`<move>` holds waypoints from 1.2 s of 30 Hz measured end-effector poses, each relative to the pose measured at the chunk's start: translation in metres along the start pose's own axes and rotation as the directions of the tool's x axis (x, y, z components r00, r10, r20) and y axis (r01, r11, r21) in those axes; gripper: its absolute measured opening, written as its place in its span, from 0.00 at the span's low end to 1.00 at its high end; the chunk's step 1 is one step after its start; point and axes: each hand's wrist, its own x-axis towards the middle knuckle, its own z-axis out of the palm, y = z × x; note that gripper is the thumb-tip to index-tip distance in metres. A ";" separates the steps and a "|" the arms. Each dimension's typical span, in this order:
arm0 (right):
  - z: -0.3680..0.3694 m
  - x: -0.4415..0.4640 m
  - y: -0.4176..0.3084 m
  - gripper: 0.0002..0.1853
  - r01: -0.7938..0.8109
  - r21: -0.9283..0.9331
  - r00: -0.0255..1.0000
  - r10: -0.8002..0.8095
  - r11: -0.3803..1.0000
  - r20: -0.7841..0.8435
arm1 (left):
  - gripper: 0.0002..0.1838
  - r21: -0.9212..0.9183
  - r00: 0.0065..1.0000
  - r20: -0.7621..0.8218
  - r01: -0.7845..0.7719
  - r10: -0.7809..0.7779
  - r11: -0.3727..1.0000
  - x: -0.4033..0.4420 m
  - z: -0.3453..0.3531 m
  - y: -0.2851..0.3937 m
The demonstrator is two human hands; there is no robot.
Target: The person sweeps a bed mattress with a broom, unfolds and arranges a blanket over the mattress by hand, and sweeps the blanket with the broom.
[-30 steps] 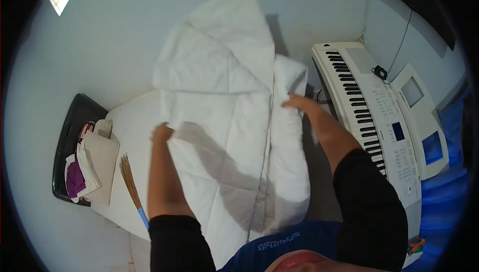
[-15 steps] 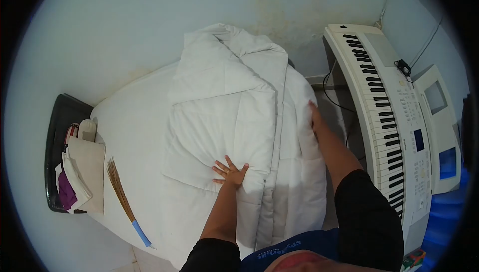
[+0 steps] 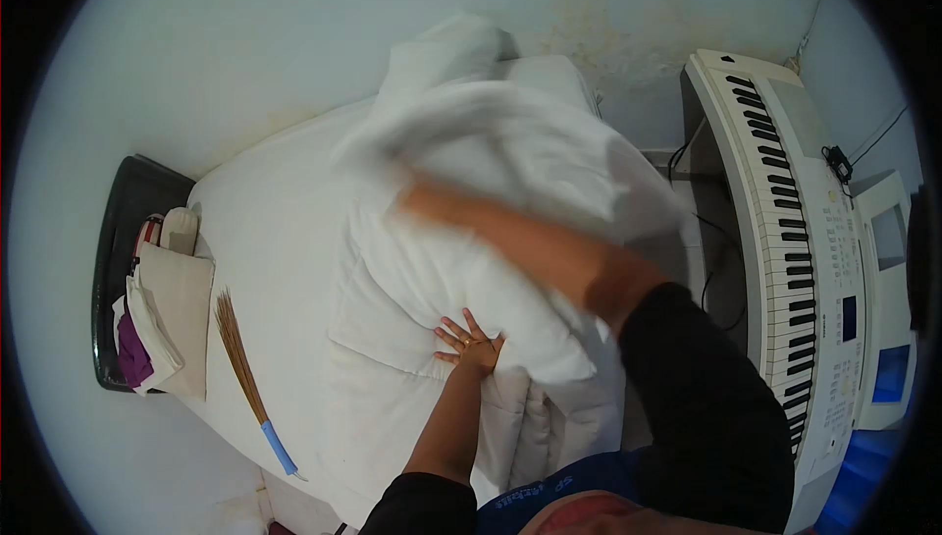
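Observation:
A white quilted comforter [image 3: 388, 339] lies bunched and partly folded on the bed. Spread-fingered, my left hand [image 3: 471, 347] presses flat on its middle. My right hand [image 3: 417, 196] is blurred by motion across the far half of the comforter. A lifted edge of the fabric sweeps along with it, so it grips the comforter, though its fingers are smeared and hard to see. The raised layer is smeared as well and arches over the bed's right part.
A stick broom [image 3: 245, 363] with a blue handle lies on the white bed sheet [image 3: 285, 240]. Left of it are a beige pillow [image 3: 182, 304] and folded cloths [image 3: 142, 339] by a dark headboard [image 3: 123, 240]. An electronic keyboard [image 3: 785, 270] stands on the right, cables behind it.
My right hand has swung from the comforter's right side leftward over it, lifting and carrying its edge along. My left hand stays pressed on the same spot. The view has shifted slightly.

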 end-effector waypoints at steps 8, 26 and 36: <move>0.163 -0.118 -0.130 0.31 0.051 0.358 0.208 -0.360 0.932 0.909 | 0.46 -0.007 0.997 0.032 -0.074 0.074 0.997 0.006 0.001 -0.005; -0.257 -0.210 0.168 0.33 -0.633 -0.402 0.648 0.169 0.662 -0.743 | 0.42 0.019 0.992 0.045 -0.117 0.116 0.993 0.012 0.000 0.000; -0.141 -0.139 0.058 0.21 -0.098 -0.755 0.841 -0.351 0.648 -0.411 | 0.40 -0.001 0.989 0.050 -0.137 0.137 0.991 0.009 0.004 0.004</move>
